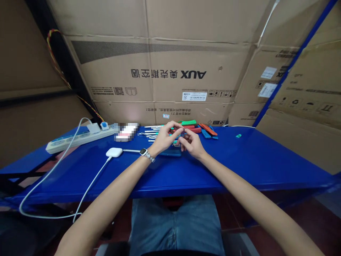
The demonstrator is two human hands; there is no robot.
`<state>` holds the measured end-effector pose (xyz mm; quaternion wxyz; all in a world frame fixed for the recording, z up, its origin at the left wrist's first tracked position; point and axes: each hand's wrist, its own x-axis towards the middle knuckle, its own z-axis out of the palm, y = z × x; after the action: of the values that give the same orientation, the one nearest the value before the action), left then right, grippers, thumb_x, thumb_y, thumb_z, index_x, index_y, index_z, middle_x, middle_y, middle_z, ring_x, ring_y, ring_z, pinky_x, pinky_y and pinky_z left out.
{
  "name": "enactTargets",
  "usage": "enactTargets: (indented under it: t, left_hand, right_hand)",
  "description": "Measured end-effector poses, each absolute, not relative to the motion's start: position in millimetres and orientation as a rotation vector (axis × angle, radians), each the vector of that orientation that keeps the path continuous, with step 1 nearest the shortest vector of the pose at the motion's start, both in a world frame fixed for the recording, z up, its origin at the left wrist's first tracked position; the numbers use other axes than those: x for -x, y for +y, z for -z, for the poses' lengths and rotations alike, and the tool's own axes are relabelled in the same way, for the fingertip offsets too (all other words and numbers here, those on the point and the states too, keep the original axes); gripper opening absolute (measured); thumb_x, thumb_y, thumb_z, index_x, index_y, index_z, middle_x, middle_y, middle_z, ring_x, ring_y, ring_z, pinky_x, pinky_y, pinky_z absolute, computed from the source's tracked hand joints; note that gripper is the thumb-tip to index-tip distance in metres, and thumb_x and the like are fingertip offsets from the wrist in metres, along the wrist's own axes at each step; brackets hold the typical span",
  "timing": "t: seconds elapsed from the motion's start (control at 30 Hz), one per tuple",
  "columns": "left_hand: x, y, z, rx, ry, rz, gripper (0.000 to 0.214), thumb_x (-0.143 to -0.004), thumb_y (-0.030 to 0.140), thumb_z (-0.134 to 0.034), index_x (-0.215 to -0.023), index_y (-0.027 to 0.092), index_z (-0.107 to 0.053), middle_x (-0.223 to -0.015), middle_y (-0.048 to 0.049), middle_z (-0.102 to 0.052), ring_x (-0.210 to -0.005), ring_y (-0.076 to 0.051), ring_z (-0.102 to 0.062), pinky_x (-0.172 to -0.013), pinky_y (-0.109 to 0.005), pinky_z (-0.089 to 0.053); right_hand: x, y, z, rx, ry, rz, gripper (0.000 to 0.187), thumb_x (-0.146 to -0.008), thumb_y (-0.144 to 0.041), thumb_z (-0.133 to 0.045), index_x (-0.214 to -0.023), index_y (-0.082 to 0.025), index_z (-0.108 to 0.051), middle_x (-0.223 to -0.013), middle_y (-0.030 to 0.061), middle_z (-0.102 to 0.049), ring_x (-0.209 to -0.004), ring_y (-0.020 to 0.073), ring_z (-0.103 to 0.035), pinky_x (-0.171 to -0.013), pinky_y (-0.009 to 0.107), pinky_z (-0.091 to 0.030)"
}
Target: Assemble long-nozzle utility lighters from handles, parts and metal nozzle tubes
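My left hand (165, 136) and my right hand (191, 143) meet above the middle of the blue table (239, 163), fingers pinched together on a small part that I cannot make out. Under them lies a dark flat case (170, 152). Just behind the hands lies a heap of small screwdrivers with silver shafts (150, 134) and red, green and blue handles (205, 128). A watch sits on my left wrist (147, 154).
A white power strip (77, 138) lies at the table's left rear, with a white cable (87, 185) running to a small white case (114, 152). A small teal piece (238, 136) lies to the right. Large cardboard boxes (165, 71) stand right behind the table.
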<state>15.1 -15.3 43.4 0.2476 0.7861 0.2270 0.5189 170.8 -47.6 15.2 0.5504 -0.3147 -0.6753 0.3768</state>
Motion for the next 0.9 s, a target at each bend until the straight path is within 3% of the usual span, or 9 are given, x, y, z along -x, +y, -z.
enactTargets:
  t: [0.2,0.33,0.47,0.6,0.9]
  left_hand:
    - [-15.9,-15.3,-38.5,-2.103,0.659,-1.432,0.027,-0.092,0.043,-0.060,-0.095,0.017,-0.065,-0.092,-0.0040,-0.066,-0.079,-0.014,-0.061,-0.071,-0.026,-0.049]
    - [-16.1,-16.4,-36.4,-2.188,0.601,-1.381,0.031,-0.096,0.042,-0.053,-0.110,0.019,-0.069,-0.102,-0.0070,-0.064,-0.083,-0.015,-0.061,-0.073,-0.027,-0.049]
    - [-16.7,-17.6,-37.8,-2.202,0.543,-1.397,0.029,-0.096,0.040,-0.054,-0.103,0.019,-0.072,-0.102,-0.0078,-0.065,-0.091,-0.017,-0.062,-0.078,-0.029,-0.050]
    - [-15.6,-15.0,-38.5,-2.141,0.582,-1.452,0.026,-0.090,0.043,-0.062,-0.094,0.017,-0.070,-0.100,-0.0072,-0.066,-0.089,-0.017,-0.063,-0.075,-0.028,-0.050]
    - [-14.7,-12.9,-37.3,-2.048,0.641,-1.421,0.028,-0.085,0.044,-0.068,-0.088,0.017,-0.062,-0.087,-0.0024,-0.065,-0.079,-0.014,-0.061,-0.070,-0.025,-0.048]
  right_hand:
    - [-167.4,-44.7,-14.4,0.791,-1.505,-0.913,0.044,-0.078,-0.060,-0.069,-0.081,-0.022,-0.045,-0.062,-0.0017,-0.068,-0.037,0.0111,-0.056,-0.034,0.020,-0.038]
    - [-171.9,-43.1,-12.7,0.764,-1.600,-0.824,0.040,-0.085,-0.060,-0.061,-0.088,-0.020,-0.056,-0.064,-0.0020,-0.066,-0.039,0.0100,-0.056,-0.039,0.022,-0.043]
    - [-174.3,-45.2,-11.7,0.761,-1.654,-0.772,0.039,-0.089,-0.058,-0.055,-0.097,-0.020,-0.060,-0.068,-0.0009,-0.067,-0.042,0.0113,-0.057,-0.042,0.024,-0.045]
    - [-171.9,-46.2,-11.2,0.785,-1.651,-0.750,0.039,-0.086,-0.054,-0.062,-0.105,-0.021,-0.056,-0.072,-0.0012,-0.068,-0.044,0.0115,-0.057,-0.044,0.025,-0.046]
    - [-170.7,-42.4,-7.1,0.791,-1.692,-0.720,0.031,-0.083,-0.047,-0.068,-0.082,-0.022,-0.049,-0.063,-0.0047,-0.059,-0.043,0.0102,-0.054,-0.044,0.023,-0.044]
